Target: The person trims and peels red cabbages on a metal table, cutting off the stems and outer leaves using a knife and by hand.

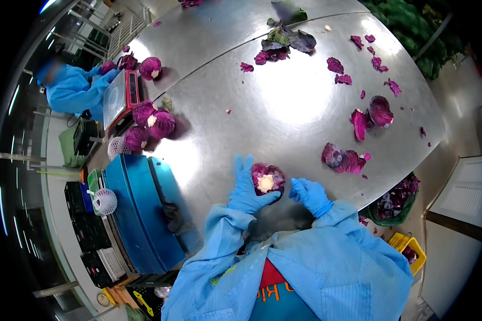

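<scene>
A red cabbage (261,170) rests near the table's front edge, its pale cut stem end facing up towards me. My left hand (246,187), in a blue glove, cups it from the left, thumb along its near side and fingers stretched up past it. Just right of the cabbage, and apart from it, is my right hand (309,195), also gloved. Its fingers are curled together; whatever they may hold is hidden. Loose purple leaves (344,159) lie to the right of my right hand.
Several cabbages (160,124) sit at left beside a red scale (124,99), where a co-worker in blue (75,88) stands. A blue case (139,208) is at near left. Leaf scraps (380,111) lie at right. A leaf-filled bag (393,203) and yellow basket (419,259) are below the edge.
</scene>
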The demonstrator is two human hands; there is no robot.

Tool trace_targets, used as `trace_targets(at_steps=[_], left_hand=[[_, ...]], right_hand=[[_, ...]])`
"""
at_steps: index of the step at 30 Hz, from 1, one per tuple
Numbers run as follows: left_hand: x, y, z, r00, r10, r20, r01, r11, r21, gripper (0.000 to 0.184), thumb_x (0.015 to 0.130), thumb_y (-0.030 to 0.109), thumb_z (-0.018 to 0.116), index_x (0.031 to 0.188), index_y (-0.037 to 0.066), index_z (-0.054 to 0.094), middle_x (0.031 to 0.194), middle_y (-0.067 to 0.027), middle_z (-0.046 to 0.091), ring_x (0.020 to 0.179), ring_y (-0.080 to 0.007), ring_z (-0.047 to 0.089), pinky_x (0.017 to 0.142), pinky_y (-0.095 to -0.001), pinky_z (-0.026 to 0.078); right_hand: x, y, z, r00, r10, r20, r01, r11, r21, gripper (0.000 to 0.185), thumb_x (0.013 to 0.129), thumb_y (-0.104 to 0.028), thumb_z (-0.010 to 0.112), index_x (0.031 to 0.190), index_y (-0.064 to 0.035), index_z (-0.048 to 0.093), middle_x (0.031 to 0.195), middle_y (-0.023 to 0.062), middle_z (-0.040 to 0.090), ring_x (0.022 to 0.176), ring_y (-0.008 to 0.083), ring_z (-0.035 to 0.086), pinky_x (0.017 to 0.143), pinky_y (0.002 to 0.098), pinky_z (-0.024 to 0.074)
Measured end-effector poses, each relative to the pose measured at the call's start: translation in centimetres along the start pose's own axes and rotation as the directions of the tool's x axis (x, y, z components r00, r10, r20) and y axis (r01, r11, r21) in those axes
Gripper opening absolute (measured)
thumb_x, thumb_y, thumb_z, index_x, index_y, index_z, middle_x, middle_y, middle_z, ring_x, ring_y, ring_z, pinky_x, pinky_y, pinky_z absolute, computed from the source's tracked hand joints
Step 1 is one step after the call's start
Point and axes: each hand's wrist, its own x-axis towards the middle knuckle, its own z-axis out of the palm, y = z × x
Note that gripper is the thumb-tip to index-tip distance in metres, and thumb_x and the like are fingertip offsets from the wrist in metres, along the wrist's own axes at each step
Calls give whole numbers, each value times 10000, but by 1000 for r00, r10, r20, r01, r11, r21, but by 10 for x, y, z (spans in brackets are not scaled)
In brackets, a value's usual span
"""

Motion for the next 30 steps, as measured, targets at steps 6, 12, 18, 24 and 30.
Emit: trace_targets(at_steps=[6, 12, 18, 24, 30], left_hand=[[5, 13, 7, 986, -98, 134, 96, 995, 20, 990, 460, 498, 876, 1233, 44, 457, 1192, -197, 468, 1116, -372, 455, 969, -468, 392], [-4, 21, 21, 977, -202, 65, 194, 974, 116, 1187, 480, 558, 855, 1360, -35, 322, 1358, -278, 335, 1282, -430, 350, 1049, -506, 324], [-3, 22, 22, 975, -124, 182, 96, 983, 159, 1204, 508, 553, 851, 1394, -38, 289, 1355, -280, 362, 1309, -453, 320, 1088, -512, 274], [-4, 38, 46, 991, -6, -130, 28, 985, 171, 1069, 490, 436, 894, 1308, -14, 373, 1208, -204, 475, 1110, -362, 478, 962, -458, 377], [-8, 43, 55, 976, -102, -191, 128, 983, 128, 1062, 504, 453, 889, 1301, -25, 374, 1206, -201, 475, 1134, -373, 458, 984, -469, 354]], right_hand=[[-13, -13, 9, 992, -120, -33, 111, 976, -188, 528, 959, -541, 423, 796, -83, 629, 692, 92, 659, 657, 261, 648, 637, 378, 509], [-7, -7, 8, 954, -301, -2, 282, 896, -342, 476, 947, -519, 453, 761, -115, 621, 694, 91, 637, 650, 302, 622, 601, 409, 491], [23, 6, -9, 924, -362, 125, 381, 834, -399, 503, 947, -515, 446, 713, -104, 617, 696, 116, 623, 644, 333, 606, 590, 428, 480], [37, 7, -18, 933, -329, 145, 353, 759, -547, 579, 949, -557, 380, 708, -96, 633, 673, 141, 623, 634, 343, 615, 587, 443, 481], [42, -30, -20, 981, -106, 161, 185, 744, -642, 630, 955, -580, 323, 743, -109, 684, 680, 138, 642, 652, 346, 634, 630, 439, 500]])
